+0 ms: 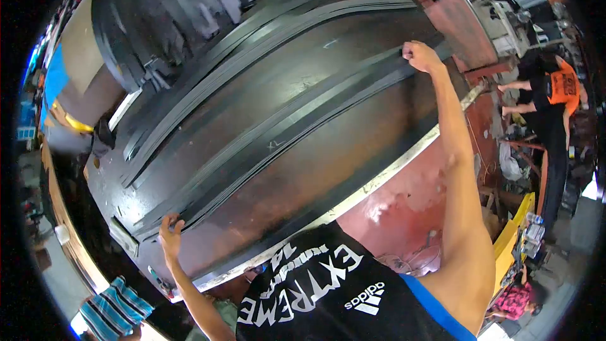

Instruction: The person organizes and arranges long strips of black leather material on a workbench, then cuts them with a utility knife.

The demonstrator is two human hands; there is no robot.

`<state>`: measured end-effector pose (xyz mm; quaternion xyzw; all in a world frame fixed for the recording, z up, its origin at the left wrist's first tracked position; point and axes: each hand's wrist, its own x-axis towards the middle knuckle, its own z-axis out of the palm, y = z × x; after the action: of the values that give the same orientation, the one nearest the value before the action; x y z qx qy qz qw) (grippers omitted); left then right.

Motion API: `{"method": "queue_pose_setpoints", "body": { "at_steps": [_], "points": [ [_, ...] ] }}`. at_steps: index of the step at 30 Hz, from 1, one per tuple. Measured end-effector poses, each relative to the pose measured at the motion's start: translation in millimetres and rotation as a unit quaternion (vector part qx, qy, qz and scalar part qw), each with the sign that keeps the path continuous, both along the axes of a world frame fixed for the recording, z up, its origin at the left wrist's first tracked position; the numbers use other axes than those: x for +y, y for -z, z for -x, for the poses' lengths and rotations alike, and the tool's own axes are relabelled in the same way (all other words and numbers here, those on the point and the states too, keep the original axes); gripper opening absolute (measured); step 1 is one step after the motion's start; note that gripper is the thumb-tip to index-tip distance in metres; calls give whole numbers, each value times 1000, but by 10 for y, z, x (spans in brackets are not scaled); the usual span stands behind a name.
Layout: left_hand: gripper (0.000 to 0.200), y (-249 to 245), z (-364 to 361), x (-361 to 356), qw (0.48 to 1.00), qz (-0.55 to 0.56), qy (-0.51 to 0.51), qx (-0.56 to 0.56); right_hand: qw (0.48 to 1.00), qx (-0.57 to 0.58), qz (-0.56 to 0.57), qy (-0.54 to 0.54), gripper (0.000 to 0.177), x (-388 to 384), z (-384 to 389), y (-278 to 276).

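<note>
Long black rubber-like strips [278,127] lie side by side across a dark tabletop [303,183], running from lower left to upper right. My left hand [169,233] is at their lower-left end, fingers curled on the edge of a strip. Far to the upper right, my right hand [421,57] is closed in a fist at the other end of the same group of strips. What lies inside its fingers is partly hidden. Beyond them, a second bundle of black strips [214,76] curves over the table. Chalk letters mark the surface between my hands.
Dark sheets [189,6] hang at the upper left. A reddish metal machine part [464,28] stands at the table's right end. One person in an orange shirt [563,84] is at the right, another in a striped shirt [115,309] at lower left. The floor [385,208] is red.
</note>
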<state>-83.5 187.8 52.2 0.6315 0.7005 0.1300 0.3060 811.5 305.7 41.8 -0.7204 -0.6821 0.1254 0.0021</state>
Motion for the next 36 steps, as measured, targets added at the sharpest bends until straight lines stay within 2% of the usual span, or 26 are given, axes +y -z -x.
{"method": "queue_pose_setpoints", "body": {
  "at_steps": [2, 3, 4, 5, 6, 7, 8, 10, 11, 12, 13, 15, 17, 19, 20, 22, 23, 25, 26, 29, 32, 34, 36],
  "points": [
    [24, -137, -195, 18, 997, 29, -29, 69, 1000, -22, 16, -6, 19, 30, -106, 82],
    [24, -134, -217, 15, 998, 20, -19, 62, 1000, -1, -9, 23, 23, -16, 41, -44],
    [24, -89, -218, 27, 998, 11, -16, 59, 997, 7, -49, -63, 24, 7, -148, 121],
    [25, -94, -270, 12, 999, -13, -16, 35, 1000, 19, 5, 0, 22, 34, -88, 55],
    [25, -41, -271, 3, 995, -73, 22, 66, 996, -20, -53, -76, 21, 27, -82, 58],
    [25, 21, -273, 2, 993, -113, 33, 31, 999, -7, -48, -13, 19, 17, 164, -96],
    [21, 70, -254, -9, 990, -128, 40, 45, 995, 10, -91, -37, 17, 27, 295, -128],
    [20, 15, -282, 20, 981, -166, 52, 79, 992, 36, -103, -68, 13, 147, 641, -123],
    [19, -18, -317, 51, 977, -186, 40, 94, 996, 61, -56, -37, 11, 194, 1008, -239],
    [18, -49, -271, 101, 972, -205, 32, 106, 995, 69, -55, -54, 11, 254, 1339, -252],
    [18, -45, -100, 159, 972, -203, 20, 114, 987, 133, -35, -79, 11, 300, 1634, -268],
    [10, 3, 265, 279, 971, -239, 21, 10, 965, 221, 3, -139, 12, 401, 2205, -268],
    [18, -2, 576, 476, 977, -189, -64, 80, 946, 255, 62, -189, 14, 509, 2714, -293],
    [21, -133, 799, 653, 988, -107, -97, 61, 933, 278, 121, -191, 15, 591, 3023, -214],
    [21, -144, 911, 730, 986, -106, -110, 62, 927, 287, 146, -193, 15, 627, 3133, -182],
    [25, -120, 1101, 866, 997, 26, -68, 10, 925, 266, 182, -201, 17, 693, 3284, -171],
    [25, -94, 1132, 920, 997, 25, -78, 6, 925, 259, 197, -195, 17, 677, 3306, -143],
    [27, -25, 1201, 1056, 991, 121, 57, -20, 929, 244, 216, -178, 17, 693, 3367, -106],
    [27, 28, 1222, 1102, 991, 121, 48, -27, 930, 252, 218, -159, 17, 693, 3372, -75],
    [28, 110, 1270, 1205, 979, 176, 104, -7, 928, 254, 212, -171, 17, 713, 3326, 19],
    [26, 137, 1300, 1286, 977, 184, 102, 16, 933, 251, 196, -167, 20, 711, 3339, 60],
    [26, 162, 1287, 1319, 981, 171, 92, 27, 953, 229, 164, -111, 23, 688, 3388, 81],
    [25, 158, 1270, 1349, 983, 158, 81, 40, 955, 227, 149, -122, 26, 682, 3411, 106]
  ]
}}
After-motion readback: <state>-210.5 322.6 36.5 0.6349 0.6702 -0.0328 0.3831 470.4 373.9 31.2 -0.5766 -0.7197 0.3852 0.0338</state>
